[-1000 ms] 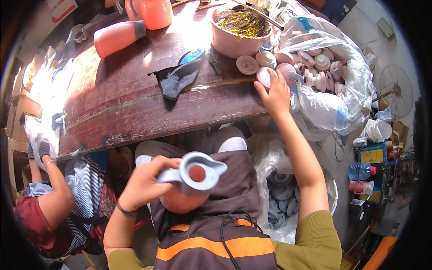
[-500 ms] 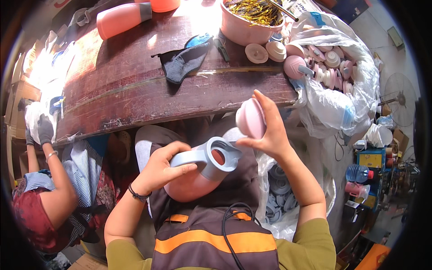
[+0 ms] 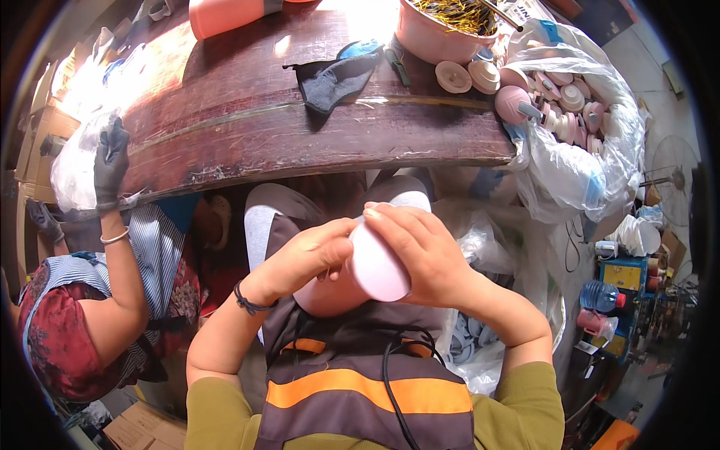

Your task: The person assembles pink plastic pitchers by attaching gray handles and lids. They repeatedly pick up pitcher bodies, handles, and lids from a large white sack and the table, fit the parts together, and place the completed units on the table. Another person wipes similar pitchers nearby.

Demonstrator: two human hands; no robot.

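A pink jug point(image 3: 328, 297) lies tilted above my lap, its mouth end toward the upper right. Over that end sits a pale pink round lid point(image 3: 380, 264), which covers the grey collar from sight. My right hand point(image 3: 429, 255) is closed round the lid's far and right sides, fingers over its upper edge. Beside the lid my left hand point(image 3: 313, 256) is closed on the jug's upper part, where the handle is; its fingertips are partly hidden. I cannot tell whether the lid is seated or only resting there.
A wooden table point(image 3: 247, 142) spans ahead, bearing a grey cloth point(image 3: 330, 81), a tub point(image 3: 435, 37) and loose lids point(image 3: 454, 76). A plastic bag point(image 3: 562, 176) of pink lids stands right; grey parts point(image 3: 472, 337) fill another bag below. At left, a co-worker's gloved hand point(image 3: 112, 161) handles white plastic.
My right hand has brought the pink lid down and left onto the jug's mouth. My left hand has shifted up beside the lid. The co-worker's gloved hand has risen.
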